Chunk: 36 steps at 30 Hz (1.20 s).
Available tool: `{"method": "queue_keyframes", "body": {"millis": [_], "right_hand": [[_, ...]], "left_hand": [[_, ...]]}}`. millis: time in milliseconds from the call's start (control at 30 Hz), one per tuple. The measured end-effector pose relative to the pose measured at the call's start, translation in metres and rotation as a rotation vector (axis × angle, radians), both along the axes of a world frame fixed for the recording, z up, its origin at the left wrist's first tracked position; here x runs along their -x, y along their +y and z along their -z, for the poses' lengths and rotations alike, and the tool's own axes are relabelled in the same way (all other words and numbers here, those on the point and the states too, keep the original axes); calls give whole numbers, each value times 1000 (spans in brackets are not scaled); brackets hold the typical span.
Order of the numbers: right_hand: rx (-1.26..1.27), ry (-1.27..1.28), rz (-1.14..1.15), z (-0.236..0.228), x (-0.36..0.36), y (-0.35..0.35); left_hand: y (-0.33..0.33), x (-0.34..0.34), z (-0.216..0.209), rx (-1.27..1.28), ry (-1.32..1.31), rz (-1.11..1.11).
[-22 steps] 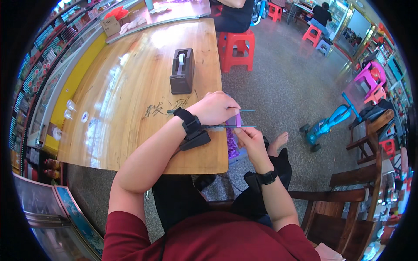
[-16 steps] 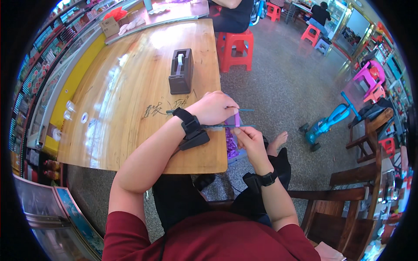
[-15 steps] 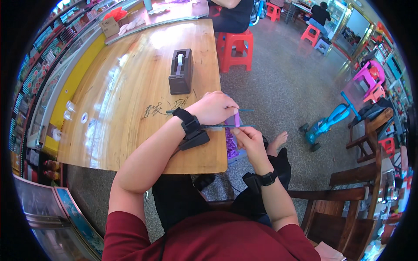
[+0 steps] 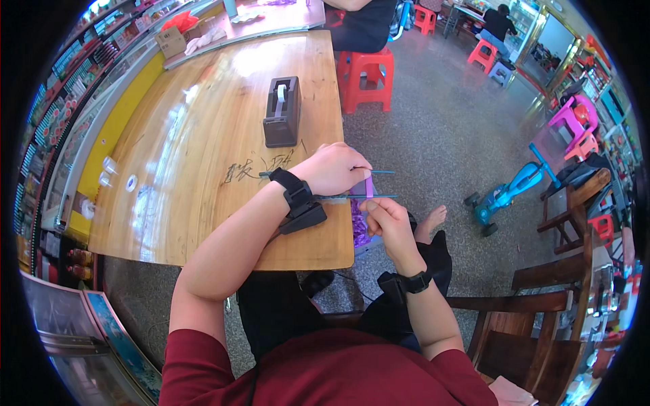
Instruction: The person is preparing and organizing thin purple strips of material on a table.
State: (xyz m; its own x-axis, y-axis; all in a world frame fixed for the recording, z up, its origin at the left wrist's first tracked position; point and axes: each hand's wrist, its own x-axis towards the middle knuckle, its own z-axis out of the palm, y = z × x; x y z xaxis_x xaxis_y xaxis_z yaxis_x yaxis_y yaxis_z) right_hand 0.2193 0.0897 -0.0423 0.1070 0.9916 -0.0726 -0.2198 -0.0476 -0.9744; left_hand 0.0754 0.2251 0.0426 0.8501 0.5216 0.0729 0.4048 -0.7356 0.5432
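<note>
Over the table's right edge, my left hand (image 4: 333, 169) is closed with its thumb and fingers pinching a thin dark-green rod (image 4: 383, 172). A second thin rod (image 4: 384, 196) lies roughly parallel, nearer to me. Between the two rods stretches a short purple strip (image 4: 369, 187). My right hand (image 4: 388, 218) is just below the nearer rod, its thumb and forefinger pressed together close to the strip's lower end. What sits in that pinch is too small to make out. Shiny purple material (image 4: 359, 227) shows below the hands, beside the table edge.
A black tape dispenser (image 4: 282, 111) stands on the wooden table (image 4: 203, 135) beyond my left hand. Past the table edge are a red stool (image 4: 366, 74) with a seated person, a blue children's ride-on (image 4: 511, 193), and a wooden chair (image 4: 521, 325) at my right.
My right hand has shifted very slightly and its fingers look more curled. The left hand, rods and purple strip keep their places.
</note>
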Motion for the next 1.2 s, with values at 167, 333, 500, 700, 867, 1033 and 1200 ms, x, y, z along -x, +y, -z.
{"method": "queue_keyframes", "body": {"millis": [167, 333, 500, 700, 867, 1033, 1200], "right_hand": [[30, 23, 2, -8, 3, -1], [9, 45, 19, -11, 6, -4], [-19, 47, 34, -12, 10, -6], [8, 51, 48, -10, 8, -5], [16, 57, 45, -15, 7, -6], [29, 72, 68, -18, 9, -7], [26, -197, 81, -43, -5, -10]], "left_hand": [[-1, -1, 2, -56, -47, -8], [-1, -1, 2, -38, -27, -6], [-6, 3, 4, -81, -78, -14], [-35, 12, -3, 129, -35, -190], [-46, 7, -27, 814, 158, -223], [-42, 7, -14, 962, 65, -218], [-42, 11, -7, 1076, -44, -191]]}}
